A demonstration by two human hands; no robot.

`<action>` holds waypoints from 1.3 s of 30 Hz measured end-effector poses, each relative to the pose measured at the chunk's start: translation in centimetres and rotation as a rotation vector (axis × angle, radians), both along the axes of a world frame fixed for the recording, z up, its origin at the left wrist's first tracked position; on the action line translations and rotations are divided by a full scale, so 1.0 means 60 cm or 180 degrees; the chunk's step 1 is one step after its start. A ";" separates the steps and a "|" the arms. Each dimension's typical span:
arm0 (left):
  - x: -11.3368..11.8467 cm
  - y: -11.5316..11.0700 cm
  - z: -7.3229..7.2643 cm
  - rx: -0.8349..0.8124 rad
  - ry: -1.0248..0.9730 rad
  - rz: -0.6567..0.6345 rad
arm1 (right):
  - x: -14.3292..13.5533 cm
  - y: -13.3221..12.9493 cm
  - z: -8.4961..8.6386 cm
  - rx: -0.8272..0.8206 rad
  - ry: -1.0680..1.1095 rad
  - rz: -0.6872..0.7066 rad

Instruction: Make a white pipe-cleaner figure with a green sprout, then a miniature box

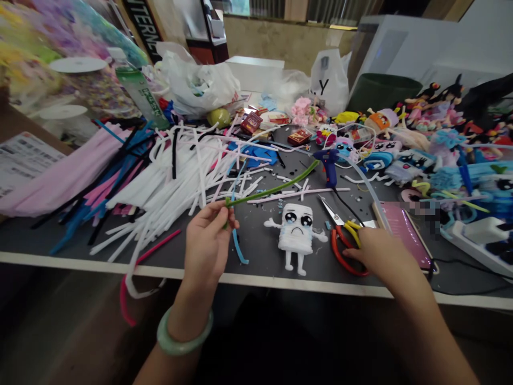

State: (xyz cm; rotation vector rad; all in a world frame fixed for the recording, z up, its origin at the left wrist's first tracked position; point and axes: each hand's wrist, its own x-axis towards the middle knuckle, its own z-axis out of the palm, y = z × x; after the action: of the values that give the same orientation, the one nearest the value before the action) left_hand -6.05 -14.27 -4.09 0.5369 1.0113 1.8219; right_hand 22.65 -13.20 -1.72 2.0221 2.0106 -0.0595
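My left hand [210, 230] pinches one end of a green pipe cleaner [276, 191] between thumb and fingers. From there the stem slants up to the right, its far end near the blue glue gun [329, 167]. On the right, my right hand [377, 248] is closed at the handles of the scissors [340, 235], which have red and yellow grips and blades pointing up-left. Its fingertips are partly hidden. Between my hands lies a white figure [296, 230] with big eyes, a frown and small arms and legs.
Loose white pipe cleaners [172, 176] are heaped on the left, beside a pink bundle [68, 171]. A phone [406, 235] and a white power strip [481, 240] lie right. Finished fuzzy figures [412, 163] crowd the back right. A bottle [138, 88] stands back left.
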 end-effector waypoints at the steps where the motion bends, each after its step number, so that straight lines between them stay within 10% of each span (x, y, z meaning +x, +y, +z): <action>1: 0.003 0.001 -0.002 -0.0021 -0.0072 -0.0054 | 0.002 0.004 0.001 -0.0004 0.0009 0.0014; 14: 0.011 0.015 -0.026 -0.0256 -0.0565 -0.0309 | 0.007 -0.007 0.025 -0.0241 0.0084 -0.0276; 39: 0.022 0.016 -0.026 -0.0234 -0.0793 -0.0100 | -0.021 -0.015 0.025 0.1006 0.1622 -0.0138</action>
State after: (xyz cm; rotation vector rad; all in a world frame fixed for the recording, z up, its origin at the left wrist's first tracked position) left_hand -4.75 -13.30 -5.66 0.2713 0.8905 1.7655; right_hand 21.37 -14.11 -0.21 2.4400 2.3998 -0.3136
